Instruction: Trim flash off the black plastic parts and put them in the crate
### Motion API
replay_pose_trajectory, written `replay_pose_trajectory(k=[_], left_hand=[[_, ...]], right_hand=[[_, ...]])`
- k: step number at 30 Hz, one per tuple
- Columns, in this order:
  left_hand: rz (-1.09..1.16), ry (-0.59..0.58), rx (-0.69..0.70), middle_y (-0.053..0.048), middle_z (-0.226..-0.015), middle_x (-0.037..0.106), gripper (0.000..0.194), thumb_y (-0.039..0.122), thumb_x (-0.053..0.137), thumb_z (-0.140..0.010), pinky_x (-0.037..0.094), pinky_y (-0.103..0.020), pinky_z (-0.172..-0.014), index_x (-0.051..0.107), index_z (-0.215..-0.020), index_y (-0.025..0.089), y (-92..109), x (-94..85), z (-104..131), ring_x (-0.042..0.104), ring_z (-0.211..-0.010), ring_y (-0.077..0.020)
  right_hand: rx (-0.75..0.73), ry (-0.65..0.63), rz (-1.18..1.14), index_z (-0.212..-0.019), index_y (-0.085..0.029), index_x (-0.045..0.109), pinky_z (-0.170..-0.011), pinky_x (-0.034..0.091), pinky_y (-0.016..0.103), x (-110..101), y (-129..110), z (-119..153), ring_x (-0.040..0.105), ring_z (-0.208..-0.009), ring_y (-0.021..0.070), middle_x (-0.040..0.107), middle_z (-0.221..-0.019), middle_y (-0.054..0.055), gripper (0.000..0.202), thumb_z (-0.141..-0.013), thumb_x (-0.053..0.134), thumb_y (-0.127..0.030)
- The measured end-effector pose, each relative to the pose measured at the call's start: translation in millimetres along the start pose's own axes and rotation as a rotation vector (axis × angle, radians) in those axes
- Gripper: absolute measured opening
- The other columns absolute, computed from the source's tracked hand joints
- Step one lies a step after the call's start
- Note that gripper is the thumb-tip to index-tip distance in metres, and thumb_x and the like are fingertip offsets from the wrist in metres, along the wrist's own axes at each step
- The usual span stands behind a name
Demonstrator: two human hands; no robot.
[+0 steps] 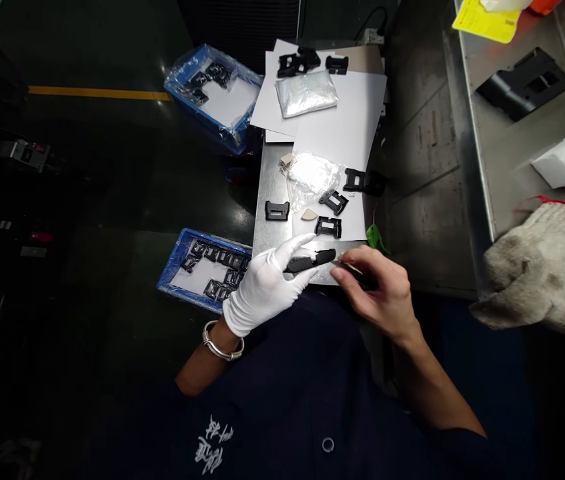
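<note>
My left hand (268,283), in a white glove, is closed around a black plastic part (307,262) near the table's front edge. Thumb and fingers grip that part from both sides. Bare and pinched, my right hand (379,283) holds a thin blade-like tool (357,268), whose tip points at the part's right end; most of it is hidden by the fingers. Just beyond my hands lie a black frame-shaped part (329,227), a second such part (334,201) and a small beige wedge (309,215). Another black part (277,211) rests to the left on bare metal.
Two blue trays, one near (175,267) and one far (182,90), hold black parts at the left. White paper (357,127), a wrapped packet (307,93) and clear plastic (312,177) cover the table. A metal shelf (502,157) with a grey cloth (547,267) stands at right.
</note>
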State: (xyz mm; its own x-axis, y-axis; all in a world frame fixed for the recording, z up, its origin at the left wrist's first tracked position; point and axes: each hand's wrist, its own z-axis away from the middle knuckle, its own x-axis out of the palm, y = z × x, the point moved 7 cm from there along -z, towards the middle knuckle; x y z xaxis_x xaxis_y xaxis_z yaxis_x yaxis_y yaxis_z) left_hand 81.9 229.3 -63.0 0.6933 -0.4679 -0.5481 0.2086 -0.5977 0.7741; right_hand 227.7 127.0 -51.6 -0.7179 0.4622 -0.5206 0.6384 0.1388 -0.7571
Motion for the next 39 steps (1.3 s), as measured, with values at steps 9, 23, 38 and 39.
replay_pose_trajectory(k=[9, 23, 38, 39], left_hand=[[-0.005, -0.023, -0.003, -0.007, -0.110, 0.079, 0.048, 0.020, 0.067, -0.093, 0.066, -0.035, -0.090, 0.057, -0.141, 0.020, 2, 2.9, 2, 0.078, -0.100, -0.0225], [0.300, 0.037, -0.326, -0.003, -0.104, 0.079, 0.053, 0.026, 0.080, -0.082, 0.061, -0.032, -0.098, 0.065, -0.132, 0.018, -18, 3.8, 4, 0.076, -0.099, -0.0190], [0.088, -0.018, -0.009, -0.003, -0.104, 0.079, 0.043, 0.034, 0.084, -0.082, 0.065, -0.030, -0.085, 0.070, -0.120, 0.021, -4, 18.5, -1, 0.078, -0.090, -0.0190], [0.063, -0.025, 0.022, -0.004, -0.106, 0.079, 0.042, 0.035, 0.084, -0.083, 0.065, -0.030, -0.085, 0.070, -0.119, 0.019, -2, 19.3, -1, 0.078, -0.092, -0.0191]], right_hand=[[-0.235, -0.040, 0.083, -0.112, -0.023, 0.068, -0.058, 0.050, 0.026, 15, -13, 0, 0.063, -0.070, 0.0136, 0.064, -0.086, 0.004, 0.030, -0.089, 0.066, -0.003], [0.097, 0.151, 0.046, -0.072, -0.021, 0.054, -0.058, 0.040, 0.029, -11, 27, 11, 0.050, -0.062, 0.0134, 0.053, -0.070, 0.000, 0.027, -0.098, 0.061, -0.018], [-0.152, -0.242, 0.466, -0.100, -0.020, 0.066, -0.063, 0.045, 0.029, -16, -9, 2, 0.064, -0.070, 0.0158, 0.071, -0.086, 0.005, 0.008, -0.101, 0.061, -0.025], [-0.176, -0.279, 0.499, -0.099, -0.019, 0.066, -0.062, 0.044, 0.028, -13, -13, 0, 0.064, -0.070, 0.0151, 0.071, -0.088, 0.005, 0.009, -0.101, 0.060, -0.026]])
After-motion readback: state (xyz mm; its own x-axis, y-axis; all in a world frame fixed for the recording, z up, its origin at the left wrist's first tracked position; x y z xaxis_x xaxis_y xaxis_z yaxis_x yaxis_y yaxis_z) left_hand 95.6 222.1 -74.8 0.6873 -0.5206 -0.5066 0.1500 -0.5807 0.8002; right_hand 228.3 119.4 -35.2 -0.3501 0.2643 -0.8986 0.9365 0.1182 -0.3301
